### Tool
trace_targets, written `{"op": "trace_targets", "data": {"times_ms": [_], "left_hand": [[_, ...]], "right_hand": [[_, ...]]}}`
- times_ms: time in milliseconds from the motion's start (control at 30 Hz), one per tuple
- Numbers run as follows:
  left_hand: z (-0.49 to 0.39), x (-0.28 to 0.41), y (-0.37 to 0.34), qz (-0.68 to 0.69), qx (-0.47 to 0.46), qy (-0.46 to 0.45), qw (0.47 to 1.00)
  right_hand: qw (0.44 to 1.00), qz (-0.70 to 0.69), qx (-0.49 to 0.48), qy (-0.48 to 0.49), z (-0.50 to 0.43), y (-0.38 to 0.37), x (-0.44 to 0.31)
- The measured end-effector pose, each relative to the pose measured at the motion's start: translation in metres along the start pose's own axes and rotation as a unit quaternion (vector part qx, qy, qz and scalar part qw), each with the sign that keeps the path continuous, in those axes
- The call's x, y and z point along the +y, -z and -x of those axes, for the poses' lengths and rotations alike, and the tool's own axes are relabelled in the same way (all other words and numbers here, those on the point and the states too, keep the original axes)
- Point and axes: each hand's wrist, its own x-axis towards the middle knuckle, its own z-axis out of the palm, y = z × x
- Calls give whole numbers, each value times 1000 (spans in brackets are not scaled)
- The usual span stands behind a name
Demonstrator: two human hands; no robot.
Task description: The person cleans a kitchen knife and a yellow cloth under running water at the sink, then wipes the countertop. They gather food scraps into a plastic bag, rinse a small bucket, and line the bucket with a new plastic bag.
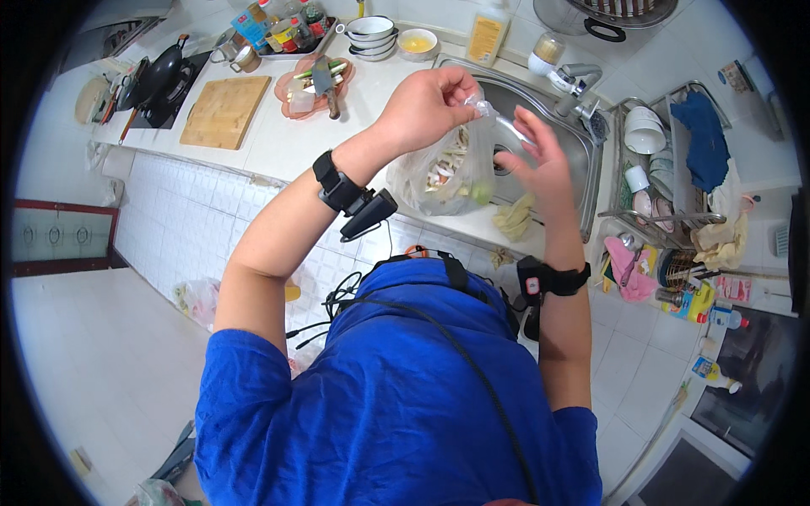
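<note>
My left hand (436, 104) pinches the gathered neck of a translucent plastic bag (411, 171) at the front edge of the sink. Through the film I see pale and brownish scraps and something light green near the bottom. To the right of the neck, my right hand (538, 158) hovers over the stainless steel sink (506, 107), its fingers apart and slightly blurred. A whitish strip of the bag reaches towards it, but I see nothing in its grasp. A crumpled yellowish cloth (514, 218) lies on the sink's front rim below my right hand.
A cleaver (324, 82) rests across a pinkish plate (288, 95) of cut vegetables, left of the bag. Further left lies a wooden cutting board (224, 112). Stacked enamel bowls (372, 47) and a bowl of yellow liquid (417, 44) stand behind. The faucet (576, 88) and dish rack (680, 215) are at right.
</note>
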Motion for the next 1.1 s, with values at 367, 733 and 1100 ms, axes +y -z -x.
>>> {"op": "trace_targets", "data": {"times_ms": [367,733,1100], "left_hand": [[-3,12,12,3,-50,5,999],[-12,48,-1,-375,-181,-260,871],[-24,0,13,-80,-244,11,966]], "right_hand": [[997,-72,-9,-18,3,-56,54],[996,25,-69,44,1,-84,52],[943,-297,-96,-112,-14,-56,23]]}}
